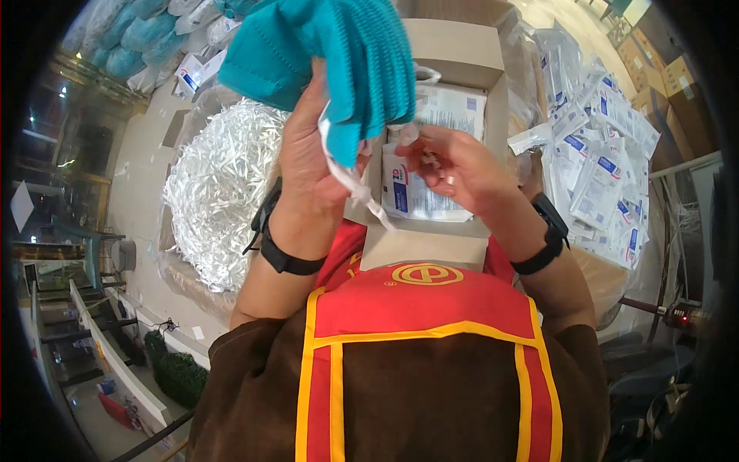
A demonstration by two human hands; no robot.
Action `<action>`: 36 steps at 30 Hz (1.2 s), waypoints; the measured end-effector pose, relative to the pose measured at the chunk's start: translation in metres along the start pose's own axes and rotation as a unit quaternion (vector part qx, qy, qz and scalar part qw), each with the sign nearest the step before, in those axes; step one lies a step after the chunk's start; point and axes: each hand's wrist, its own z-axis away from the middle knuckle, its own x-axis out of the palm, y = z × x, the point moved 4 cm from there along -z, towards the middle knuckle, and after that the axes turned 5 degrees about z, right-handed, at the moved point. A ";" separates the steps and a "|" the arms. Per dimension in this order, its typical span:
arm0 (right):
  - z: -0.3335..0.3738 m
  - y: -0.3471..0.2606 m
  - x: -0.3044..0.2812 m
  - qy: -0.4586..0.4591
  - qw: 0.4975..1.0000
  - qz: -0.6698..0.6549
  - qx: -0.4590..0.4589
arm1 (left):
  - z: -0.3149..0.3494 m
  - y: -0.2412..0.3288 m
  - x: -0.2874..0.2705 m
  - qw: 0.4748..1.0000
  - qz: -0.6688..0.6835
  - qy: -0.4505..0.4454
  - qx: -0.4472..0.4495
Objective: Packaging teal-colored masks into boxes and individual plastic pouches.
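Note:
My left hand point(309, 142) is closed around a thick stack of teal face masks point(358, 65), raised above an open carton. White ear loops point(344, 175) hang from the stack past my wrist. My right hand point(466, 165) is beside it, over the carton, with its fingers curled around small white pieces point(433, 160) too small to name. The carton point(454, 45) holds flat white-and-blue printed packets point(454, 199), partly hidden by my hands.
To the left, a large heap of thin white strips point(223, 192) fills a lined container. A pile of white-and-blue packets point(600, 165) lies to the right. Brown cartons point(685, 92) stand at the far right, and bags of teal masks point(142, 38) at the far left.

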 end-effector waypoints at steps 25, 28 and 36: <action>0.014 0.026 0.018 -0.088 0.991 -0.080 0.065 | -0.029 0.014 -0.003 0.992 -0.023 0.007 0.124; 0.013 0.026 0.015 -0.060 0.994 -0.068 0.055 | -0.019 0.010 0.018 0.854 -0.372 0.064 0.358; 0.014 0.026 0.027 -0.103 0.990 -0.072 0.064 | -0.011 0.000 0.030 0.759 -0.523 0.027 0.387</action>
